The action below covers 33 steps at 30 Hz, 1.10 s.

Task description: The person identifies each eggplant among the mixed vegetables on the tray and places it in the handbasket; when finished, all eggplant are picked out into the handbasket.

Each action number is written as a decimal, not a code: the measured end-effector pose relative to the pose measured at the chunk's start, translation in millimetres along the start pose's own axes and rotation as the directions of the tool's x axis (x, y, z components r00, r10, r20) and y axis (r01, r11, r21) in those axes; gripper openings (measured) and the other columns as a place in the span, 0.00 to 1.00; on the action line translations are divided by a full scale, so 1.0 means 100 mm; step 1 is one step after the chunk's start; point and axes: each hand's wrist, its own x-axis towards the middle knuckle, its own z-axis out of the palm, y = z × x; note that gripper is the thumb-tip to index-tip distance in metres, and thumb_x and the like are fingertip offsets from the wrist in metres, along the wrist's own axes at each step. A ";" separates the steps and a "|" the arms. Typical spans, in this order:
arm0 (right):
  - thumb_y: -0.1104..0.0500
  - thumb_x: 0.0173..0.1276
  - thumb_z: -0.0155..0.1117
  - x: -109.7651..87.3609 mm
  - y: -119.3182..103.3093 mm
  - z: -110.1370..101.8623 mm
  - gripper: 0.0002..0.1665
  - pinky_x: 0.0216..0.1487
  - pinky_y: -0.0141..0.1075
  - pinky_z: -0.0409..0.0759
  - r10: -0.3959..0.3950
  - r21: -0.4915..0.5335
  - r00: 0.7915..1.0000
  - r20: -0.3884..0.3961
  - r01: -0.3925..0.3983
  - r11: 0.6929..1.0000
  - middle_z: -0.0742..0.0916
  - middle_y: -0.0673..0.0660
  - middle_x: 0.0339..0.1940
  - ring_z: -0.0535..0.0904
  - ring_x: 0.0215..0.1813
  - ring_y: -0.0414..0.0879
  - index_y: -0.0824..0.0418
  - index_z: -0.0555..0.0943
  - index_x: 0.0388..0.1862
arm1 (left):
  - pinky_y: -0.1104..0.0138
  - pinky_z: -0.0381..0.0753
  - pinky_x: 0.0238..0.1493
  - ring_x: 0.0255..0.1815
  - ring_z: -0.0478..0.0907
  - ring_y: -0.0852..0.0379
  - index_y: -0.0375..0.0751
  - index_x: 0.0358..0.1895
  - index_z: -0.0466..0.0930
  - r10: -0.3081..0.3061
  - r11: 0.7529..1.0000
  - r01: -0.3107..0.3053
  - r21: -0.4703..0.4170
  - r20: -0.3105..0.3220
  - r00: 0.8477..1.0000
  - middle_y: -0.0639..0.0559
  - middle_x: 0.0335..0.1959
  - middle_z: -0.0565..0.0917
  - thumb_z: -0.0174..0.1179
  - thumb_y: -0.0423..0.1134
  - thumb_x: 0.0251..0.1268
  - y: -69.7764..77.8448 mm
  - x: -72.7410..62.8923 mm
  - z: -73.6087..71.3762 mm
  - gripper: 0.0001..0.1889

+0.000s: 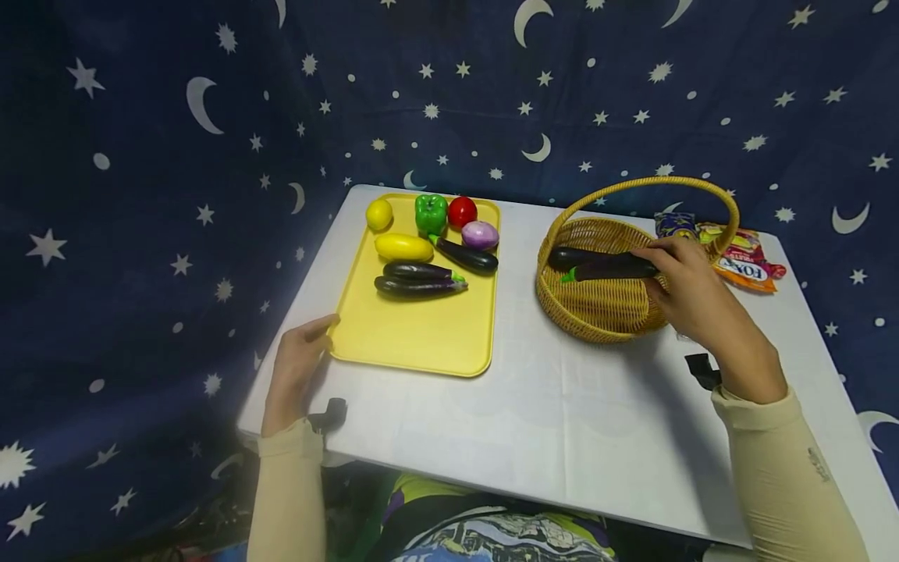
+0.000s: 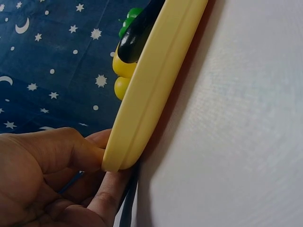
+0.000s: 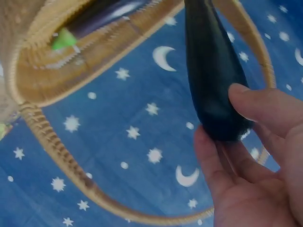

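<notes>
My right hand pinches a dark eggplant by its blunt end, holding it over the wicker basket with its green stem pointing left. In the right wrist view, thumb and fingers hold the held eggplant's rounded end. Another eggplant lies inside the basket. With thumb and fingers, my left hand grips the left edge of the yellow tray near its front corner; the left wrist view shows the tray's side wall between them.
On the tray are a lemon, green pepper, tomato, purple onion, long yellow fruit and several eggplants. Candy bags lie behind the basket at right. The basket's tall handle arches over it.
</notes>
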 end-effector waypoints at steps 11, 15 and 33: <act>0.69 0.71 0.70 0.47 0.22 0.26 0.25 0.57 0.65 0.81 0.042 -0.095 0.951 0.308 -0.013 0.995 0.80 0.75 0.58 0.78 0.59 0.71 0.69 0.80 0.66 | 0.47 0.55 0.90 0.88 0.60 0.44 0.47 0.73 0.79 -0.009 1.000 0.009 0.024 -0.014 1.000 0.47 0.79 0.75 0.57 0.32 0.74 -0.02 0.02 0.02 0.26; 0.67 0.73 0.68 0.56 0.25 0.33 0.24 0.56 0.64 0.82 0.074 -0.091 0.920 0.384 -0.042 0.995 0.79 0.76 0.59 0.78 0.59 0.70 0.71 0.77 0.66 | 0.47 0.54 0.90 0.88 0.60 0.44 0.47 0.73 0.79 0.008 1.000 -0.008 0.025 -0.010 1.000 0.47 0.79 0.75 0.56 0.32 0.73 -0.02 0.03 0.02 0.26; 0.69 0.69 0.67 0.78 0.64 0.49 0.21 0.59 0.62 0.82 0.176 -0.142 0.758 0.628 -0.110 0.984 0.86 0.73 0.50 0.83 0.53 0.65 0.72 0.75 0.59 | 0.48 0.55 0.90 0.88 0.60 0.46 0.47 0.73 0.79 -0.004 1.000 0.004 -0.002 -0.008 1.000 0.48 0.79 0.76 0.55 0.31 0.71 -0.01 0.01 -0.01 0.27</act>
